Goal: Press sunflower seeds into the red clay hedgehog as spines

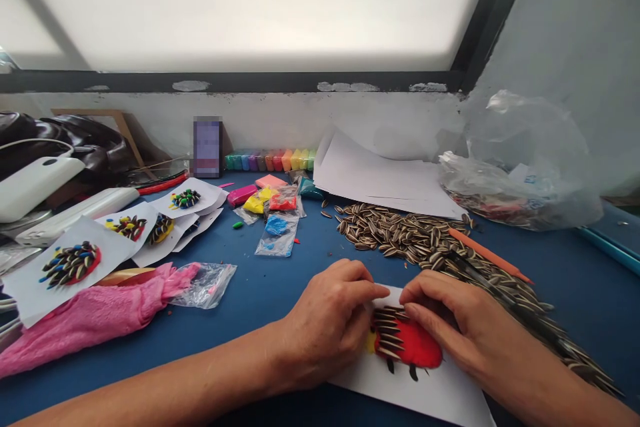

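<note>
A flattened red clay shape (pixel 420 345) with a yellow end lies on a white sheet of paper (pixel 400 390) in front of me. Striped sunflower seeds (pixel 389 332) stand in rows on its left part, and two dark seeds stick out below it. My left hand (pixel 336 320) rests at the sheet's left side, forefinger reaching right, other fingers curled; whatever they hold is hidden. From the right, my right hand (pixel 450 320) pinches thumb and forefinger at the uppermost seed of the row, over the clay's top edge.
A heap of sunflower seeds (pixel 385 230) spreads behind and right, with an orange pencil-like stick (pixel 490 255) on it. Clay packets (pixel 277 225), paper sheets (pixel 370 173) and a plastic bag (pixel 525 187) lie farther back. Finished-looking seed figures on paper (pixel 113 260) and a pink cloth (pixel 110 310) lie left.
</note>
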`<state>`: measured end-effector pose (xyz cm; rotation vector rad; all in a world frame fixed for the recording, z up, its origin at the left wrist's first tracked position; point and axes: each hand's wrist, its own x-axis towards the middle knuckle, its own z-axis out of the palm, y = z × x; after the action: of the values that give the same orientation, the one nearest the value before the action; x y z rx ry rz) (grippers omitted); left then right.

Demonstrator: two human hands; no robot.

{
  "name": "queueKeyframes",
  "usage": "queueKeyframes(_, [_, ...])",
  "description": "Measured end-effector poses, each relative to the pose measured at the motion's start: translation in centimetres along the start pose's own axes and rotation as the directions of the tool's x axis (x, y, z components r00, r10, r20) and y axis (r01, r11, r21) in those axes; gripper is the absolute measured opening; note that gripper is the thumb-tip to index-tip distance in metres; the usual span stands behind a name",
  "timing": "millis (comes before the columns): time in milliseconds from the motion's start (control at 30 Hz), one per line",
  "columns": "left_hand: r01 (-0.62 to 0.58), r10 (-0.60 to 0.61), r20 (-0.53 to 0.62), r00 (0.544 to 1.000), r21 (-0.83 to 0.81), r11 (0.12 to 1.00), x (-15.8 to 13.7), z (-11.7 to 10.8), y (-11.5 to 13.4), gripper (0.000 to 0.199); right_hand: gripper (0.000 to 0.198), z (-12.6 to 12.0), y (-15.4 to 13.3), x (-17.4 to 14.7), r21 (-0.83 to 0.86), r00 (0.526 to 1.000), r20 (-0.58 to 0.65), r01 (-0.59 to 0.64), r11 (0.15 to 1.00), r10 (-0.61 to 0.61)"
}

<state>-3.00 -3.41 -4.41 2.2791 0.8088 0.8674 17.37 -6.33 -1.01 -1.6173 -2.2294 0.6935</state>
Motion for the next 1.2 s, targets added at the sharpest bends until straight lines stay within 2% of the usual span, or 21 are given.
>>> queueKeyframes(200, [0.143,-0.145,-0.002,0.989,-0.157,0.977,0.5,-0.4,0.2,0.012,0.022,0.3,0.4,-0.4,0.085,0.996,-0.067,0.067,0.994,-0.061])
queueKeyframes(333, [0.181,-0.178,0.030,0.984,-0.197,0.964,0.7,-0.5,0.0,0.013,0.027,0.6,0.5,-0.8,0.076,0.981,-0.110,0.171,0.982,-0.162])
queueKeyframes(567, [0.172,-0.166,0.059,0.984,-0.121,0.978,0.8,-0.6,0.0,0.014,0.034,0.8,0.5,-1.0,-0.092,0.931,-0.178,0.306,0.948,-0.318])
queueKeyframes(1200, [0.148,-0.144,0.039,0.989,-0.127,0.981,0.7,-0.1,-0.3,0.014,0.037,1.2,0.7,-1.1,-0.201,0.884,-0.220,0.373,0.906,-0.413])
